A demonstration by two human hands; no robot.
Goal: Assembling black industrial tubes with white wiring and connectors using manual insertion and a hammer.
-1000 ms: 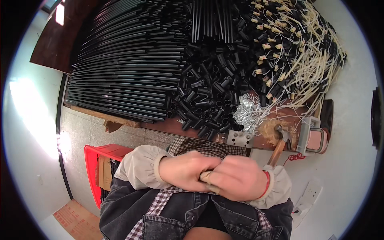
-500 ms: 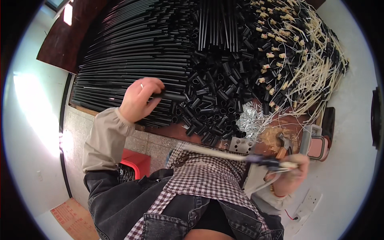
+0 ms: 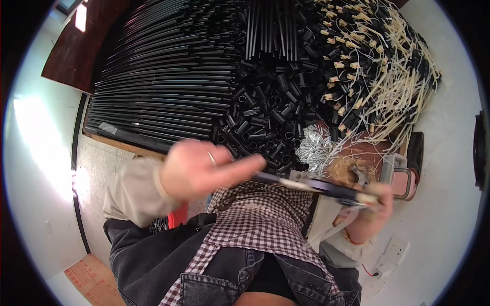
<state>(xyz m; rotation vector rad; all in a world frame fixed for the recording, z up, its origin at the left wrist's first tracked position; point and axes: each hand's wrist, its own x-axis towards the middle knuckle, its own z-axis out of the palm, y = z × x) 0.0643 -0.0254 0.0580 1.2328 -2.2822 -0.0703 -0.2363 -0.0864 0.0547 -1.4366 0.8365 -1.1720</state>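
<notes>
My left hand point(image 3: 204, 171), smeared by motion, is closed round a long black tube point(image 3: 148, 141) in front of the tube pile. The tube's near end shows past my fingers, against the tip of a pale stick. At the lower right my right hand point(image 3: 375, 209) grips a part with a pale connector point(image 3: 366, 199), a black sleeve point(image 3: 334, 190), the pale stick point(image 3: 296, 184) and white wires point(image 3: 332, 232). This part points left, above my checked apron point(image 3: 255, 219).
Long black tubes point(image 3: 163, 92) fill the left of the table. Short black sleeves point(image 3: 270, 117), silver pins point(image 3: 316, 148) and wired connectors point(image 3: 372, 71) lie rightward. A hammer point(image 3: 357, 176), a holed metal block point(image 3: 301, 176) and a pink-faced object point(image 3: 402, 183) are near the front edge.
My left hand has come right and toward me from the tube pile, bringing a black tube. The stick in my right hand has tilted, and its tip now meets the tube's end.
</notes>
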